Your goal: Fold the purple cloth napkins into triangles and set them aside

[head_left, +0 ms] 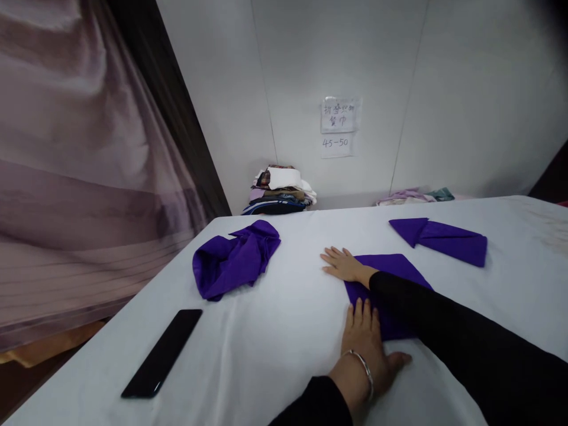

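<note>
A purple cloth napkin (385, 265), folded flat, lies on the white-covered table, partly hidden under my right forearm. My left hand (366, 343), with a silver bracelet at the wrist, rests palm down at its near left edge, fingers stretched out and thumb spread to the right. Farther away, my right hand (342, 264) lies flat by the napkin's left corner, its fingers spread over the white cloth. Neither hand grips anything. A crumpled purple napkin (239, 260) sits to the left. Toward the far right lies another purple napkin (452, 239), folded into a pointed shape.
A black phone (163, 354) lies at the table's left front. Beyond the white tablecloth (275, 331), a stack of folded clothes (281, 192) stands by the wall, with more fabric (406, 196) farther right. Paper signs (339, 127) hang on the wall. A pink curtain (75, 165) hangs at left.
</note>
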Demonstrator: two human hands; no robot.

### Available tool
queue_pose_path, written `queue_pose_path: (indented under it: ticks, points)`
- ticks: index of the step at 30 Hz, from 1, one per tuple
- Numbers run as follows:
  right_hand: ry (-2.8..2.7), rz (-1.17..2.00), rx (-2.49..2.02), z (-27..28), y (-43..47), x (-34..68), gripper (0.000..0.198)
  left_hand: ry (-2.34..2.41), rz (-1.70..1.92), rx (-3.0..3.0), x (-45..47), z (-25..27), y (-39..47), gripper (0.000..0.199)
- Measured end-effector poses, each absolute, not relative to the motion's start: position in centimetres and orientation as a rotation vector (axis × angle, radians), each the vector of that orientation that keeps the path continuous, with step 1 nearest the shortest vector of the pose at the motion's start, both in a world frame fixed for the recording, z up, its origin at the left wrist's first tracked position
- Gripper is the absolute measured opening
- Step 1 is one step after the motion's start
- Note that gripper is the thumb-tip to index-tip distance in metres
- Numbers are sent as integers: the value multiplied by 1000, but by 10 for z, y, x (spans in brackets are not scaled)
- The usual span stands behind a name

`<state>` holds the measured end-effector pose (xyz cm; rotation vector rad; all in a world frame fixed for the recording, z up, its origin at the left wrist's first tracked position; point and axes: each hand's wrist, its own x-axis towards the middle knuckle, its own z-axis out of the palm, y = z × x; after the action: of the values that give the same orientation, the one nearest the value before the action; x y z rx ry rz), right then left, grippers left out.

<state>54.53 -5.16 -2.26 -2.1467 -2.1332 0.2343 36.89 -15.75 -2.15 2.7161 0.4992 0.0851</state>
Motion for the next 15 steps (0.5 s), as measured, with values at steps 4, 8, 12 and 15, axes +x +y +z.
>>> queue_pose_path:
  ticks: [4,8,12,15]
  points:
    - [-2079,181,-2200,-26,-26,558,67,480,95,2711,368,-22,-159,80]
    - [-1958,203,-2195,-29,-10,566,64,471,109,2699,367,-25,-159,80]
    - [-1657,304,-2044,-33,1,570,57,477,85,2715,367,-26,-159,80]
    - [-1484,338,-2000,-29,4,575,55,486,60,2749,366,-24,-158,79]
